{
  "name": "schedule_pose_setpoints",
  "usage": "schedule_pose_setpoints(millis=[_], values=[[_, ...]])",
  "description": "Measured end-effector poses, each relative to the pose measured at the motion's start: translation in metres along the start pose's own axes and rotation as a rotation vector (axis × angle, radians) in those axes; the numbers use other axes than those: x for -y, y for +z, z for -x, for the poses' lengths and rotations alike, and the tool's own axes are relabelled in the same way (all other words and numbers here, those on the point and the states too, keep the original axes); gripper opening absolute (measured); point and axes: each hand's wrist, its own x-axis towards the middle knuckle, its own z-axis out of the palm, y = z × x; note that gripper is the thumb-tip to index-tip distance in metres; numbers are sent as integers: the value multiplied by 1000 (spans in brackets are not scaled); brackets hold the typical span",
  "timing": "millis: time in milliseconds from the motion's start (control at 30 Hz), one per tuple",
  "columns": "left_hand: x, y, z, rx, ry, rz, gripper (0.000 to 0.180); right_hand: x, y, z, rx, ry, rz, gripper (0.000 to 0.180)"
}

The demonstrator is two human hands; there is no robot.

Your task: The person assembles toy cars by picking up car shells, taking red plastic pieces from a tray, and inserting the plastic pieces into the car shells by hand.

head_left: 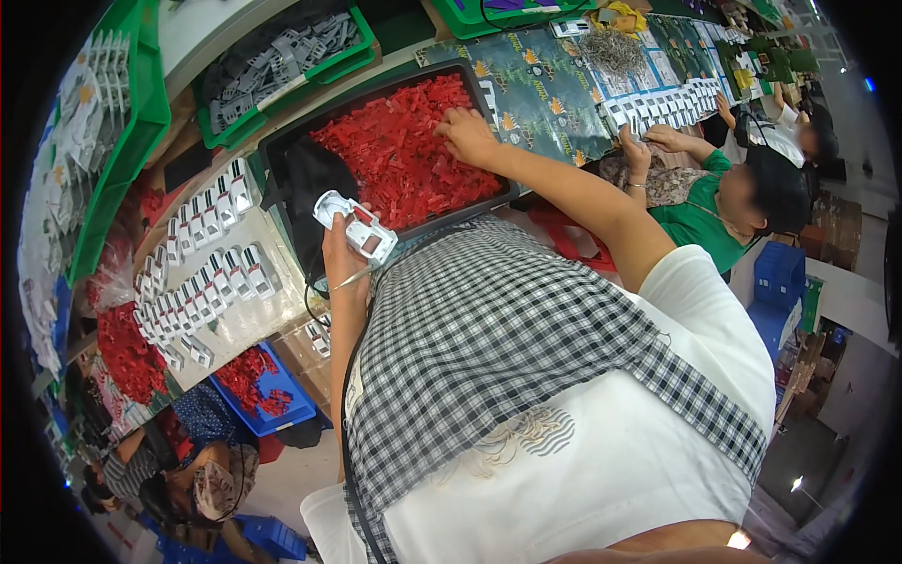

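My left hand (338,252) is closed around a light-grey plastic housing (368,235), which has a rounded opening at one end and a rectangular window at the other. It is held over the near left corner of a black tray (272,150). Small red plastic pieces (399,141) fill most of this tray. At its far right, my right hand (467,138) reaches onto the pile with bent fingers apart; the fingertips touch the red pieces, and no piece shows in them. Black cloth (315,179) lies over the tray's left part.
Rows of white-and-grey assembled units (211,287) stand on the table at left. Beyond the tray is a green bin (362,58) of grey parts. A blue bin (299,411) holds more red pieces. A co-worker in green (700,202) works at right beside another row of units (672,105).
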Motion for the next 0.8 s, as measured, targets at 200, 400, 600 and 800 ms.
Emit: schedule_pose_setpoints(millis=[200,400,600,800], values=[[0,-1,4,-108,-44,10,38,51,42,-47,-90,-82,-140,14],[-5,0,16,-78,7,136,39,73,61,-73,164,-54,102,18],[-3,-15,13,-121,-2,104,38,67,62,-63,20,-109,147,18],[-2,-12,3,-145,-71,89,38,64,53,-68,170,-102,235,16]])
